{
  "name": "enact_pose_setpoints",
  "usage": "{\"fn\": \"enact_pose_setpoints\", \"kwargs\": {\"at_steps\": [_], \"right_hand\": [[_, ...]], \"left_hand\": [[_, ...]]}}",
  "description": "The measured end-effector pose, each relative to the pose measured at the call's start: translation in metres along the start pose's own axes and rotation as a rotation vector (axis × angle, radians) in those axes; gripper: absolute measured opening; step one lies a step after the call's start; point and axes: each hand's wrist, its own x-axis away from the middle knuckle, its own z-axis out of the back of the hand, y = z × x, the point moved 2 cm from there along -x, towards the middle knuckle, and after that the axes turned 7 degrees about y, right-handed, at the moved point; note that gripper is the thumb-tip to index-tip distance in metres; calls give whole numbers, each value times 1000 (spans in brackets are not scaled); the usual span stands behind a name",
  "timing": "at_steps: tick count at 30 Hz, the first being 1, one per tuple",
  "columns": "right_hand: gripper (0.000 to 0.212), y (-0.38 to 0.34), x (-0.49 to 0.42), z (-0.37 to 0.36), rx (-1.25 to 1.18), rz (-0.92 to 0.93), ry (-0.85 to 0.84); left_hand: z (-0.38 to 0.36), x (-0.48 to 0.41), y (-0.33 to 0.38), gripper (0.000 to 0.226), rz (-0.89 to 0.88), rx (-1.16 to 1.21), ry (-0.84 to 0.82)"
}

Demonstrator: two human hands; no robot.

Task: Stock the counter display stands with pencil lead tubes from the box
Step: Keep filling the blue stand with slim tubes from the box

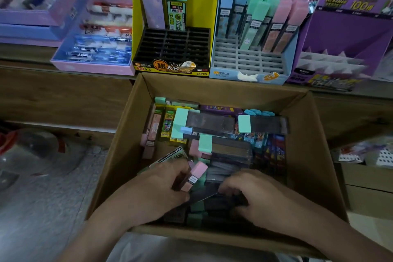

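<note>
Left hand (153,189) fingers gripped pink-capped lead tube (196,173), low in cardboard box (212,89), 6 o'clock. Right hand (257,195) fingers curled among dark tubes (205,197), hold unclear. Yellow display stand (213,6) at 12 o'clock, blue stand (225,77) at 1 o'clock

Of the person, two bare arms show at the lower edge; the left hand (157,189) and the right hand (255,195) are bare, with rounded knuckles and fingers whose nails are too blurred to make out; the left forearm (102,232) and the right forearm (331,234) are uncovered as far as the frame's edge, smooth in outline; between them at the bottom lies pale grey-white cloth (161,249) with soft folds, worn on the body, though which garment cannot be told
</note>
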Motion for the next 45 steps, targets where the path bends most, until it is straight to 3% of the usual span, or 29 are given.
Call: {"fn": "enact_pose_setpoints", "kwargs": {"at_steps": [10, 13, 20, 29, 36, 39, 45], "right_hand": [[50, 0, 3, -7, 5, -12, -107], [42, 0, 3, -5, -17, -8, -113], [27, -2, 2, -5, -46, -6, -151], [18, -1, 1, -2, -132, -76, -163], [18, 3, 1, 8, -311, -145, -141], [18, 6, 1, 15, -449, -162, -75], [21, 5, -1, 40, -907, -168, 36]], "left_hand": [[-2, 2, 6, 42, 19, -125, -55], [-5, 2, 3, 57, 11, -184, -67], [-7, -1, 10, 15, -41, -289, -105], [-9, -2, 11, 15, -14, -342, -164], [-5, -1, 4, 11, -6, -165, -124], [-1, -5, -1, 20, 25, -65, -87], [12, -15, 9, 17, 56, 572, 119]]}}
